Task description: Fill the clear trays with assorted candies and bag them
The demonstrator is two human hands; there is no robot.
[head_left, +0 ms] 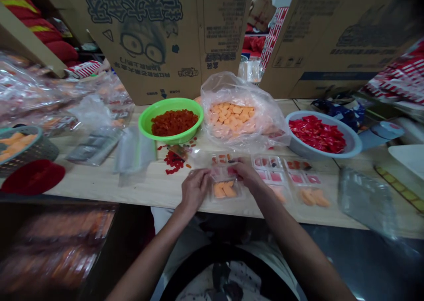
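Note:
A clear plastic tray [228,195] with compartments lies at the table's front edge. Orange pieces fill its near compartment, and reddish-brown pieces show at its far end. My left hand [195,187] is closed, its thumb and fingertips pinched at the tray's left side. At the right side my right hand [247,173] pinches too, its fingers over the tray's middle part. Clear film seems to lie between the hands, though its edges are hard to make out. Two similar filled trays stand just right of my right hand, the farther one [303,177] holding pink and orange pieces.
Behind stand a green bowl [149,133] of red-brown pieces, a clear bag [265,124] of orange pieces and a pale blue basin [347,148] of red packets. Loose red pieces [174,159] and stacked clear bags [134,150] lie left. Large cardboard boxes [185,71] wall off the back.

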